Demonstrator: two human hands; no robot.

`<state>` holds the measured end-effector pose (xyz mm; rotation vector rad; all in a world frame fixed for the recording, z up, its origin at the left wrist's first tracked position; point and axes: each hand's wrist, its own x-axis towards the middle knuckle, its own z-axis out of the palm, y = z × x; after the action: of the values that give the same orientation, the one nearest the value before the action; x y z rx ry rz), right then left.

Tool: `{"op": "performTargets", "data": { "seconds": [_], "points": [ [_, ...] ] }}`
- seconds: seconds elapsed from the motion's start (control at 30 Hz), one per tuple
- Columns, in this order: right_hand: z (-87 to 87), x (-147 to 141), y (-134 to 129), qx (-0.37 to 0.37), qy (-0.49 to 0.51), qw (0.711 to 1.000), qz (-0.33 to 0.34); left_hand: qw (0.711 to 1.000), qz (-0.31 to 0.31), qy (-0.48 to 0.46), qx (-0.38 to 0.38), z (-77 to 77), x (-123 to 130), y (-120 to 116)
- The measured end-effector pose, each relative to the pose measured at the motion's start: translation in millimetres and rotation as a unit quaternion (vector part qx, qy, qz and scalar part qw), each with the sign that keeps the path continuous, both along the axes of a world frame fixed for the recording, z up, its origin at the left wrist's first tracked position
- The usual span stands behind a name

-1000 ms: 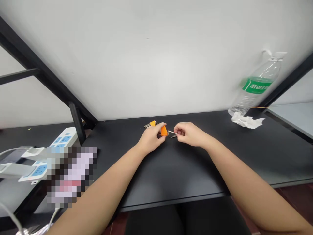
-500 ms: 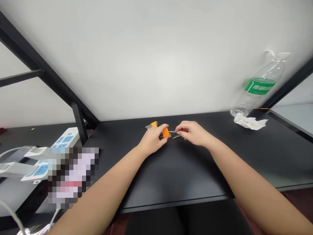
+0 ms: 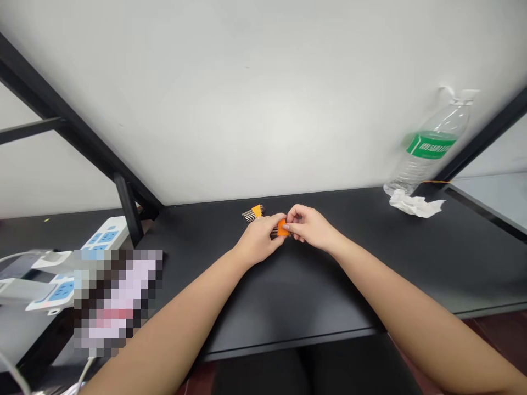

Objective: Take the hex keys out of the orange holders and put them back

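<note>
My left hand (image 3: 261, 237) is closed around an orange hex key holder (image 3: 282, 227), thumb and fingers gripping its two sides. Thin metal keys show between the left fingers, left of the orange part. At the holder's right end my right hand (image 3: 307, 226) is pinched, its thumb against the orange edge. The end of the hex key in these fingers is mostly hidden. Just behind the left hand lies a second set of hex keys (image 3: 248, 214) in a yellow-orange holder (image 3: 257, 210), the keys fanned to the left.
Both hands work over a black tabletop (image 3: 304, 307) against a white wall. A clear bottle with a green label (image 3: 430, 145) and a crumpled tissue (image 3: 415, 206) stand at right. On the left are a power strip (image 3: 111, 230), a blurred-out object (image 3: 123, 296) and a black metal frame (image 3: 90, 148).
My right hand has moved left, up to the orange holder. The thin hex key seen between the hands earlier is now mostly out of sight. The view has shifted slightly.
</note>
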<state>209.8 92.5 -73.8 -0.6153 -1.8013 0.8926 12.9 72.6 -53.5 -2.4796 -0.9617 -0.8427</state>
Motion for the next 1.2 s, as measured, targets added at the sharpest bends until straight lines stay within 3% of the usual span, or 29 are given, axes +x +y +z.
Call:
{"op": "performTargets", "data": {
  "seconds": [0.2,0.3,0.4,0.47,0.6,1.0,1.1,1.2],
  "points": [
    [2.2,-0.4,-3.9,0.022,-0.008,0.999,-0.035,1.000,0.014,0.015,-0.001,0.5,-1.1,0.4],
    [5.0,12.9,0.7,0.070,-0.048,0.992,-0.097,0.999,0.031,-0.004,0.012,-0.8,-5.5,3.6],
    [4.8,28.0,9.9,0.204,-0.206,0.941,-0.175,0.998,0.053,-0.028,0.027,-2.6,-10.7,7.7],
    [2.9,33.7,15.1,0.242,-0.303,0.901,-0.196,0.997,0.062,-0.035,0.033,-3.5,-13.1,9.8],
    [-1.7,32.8,18.1,0.225,-0.378,0.874,-0.208,0.996,0.069,-0.037,0.034,-3.5,-14.5,11.5],
    [0.1,23.9,6.8,0.239,-0.426,0.835,-0.253,0.997,0.064,-0.031,0.019,-3.0,-15.8,13.0],
    [1.8,25.7,3.1,0.259,-0.383,0.849,-0.254,0.998,0.058,-0.025,0.011,-2.3,-15.4,11.8],
    [3.8,29.8,3.5,0.267,-0.292,0.899,-0.190,0.998,0.054,-0.019,0.012,-1.5,-14.0,9.0]
  ]
}}
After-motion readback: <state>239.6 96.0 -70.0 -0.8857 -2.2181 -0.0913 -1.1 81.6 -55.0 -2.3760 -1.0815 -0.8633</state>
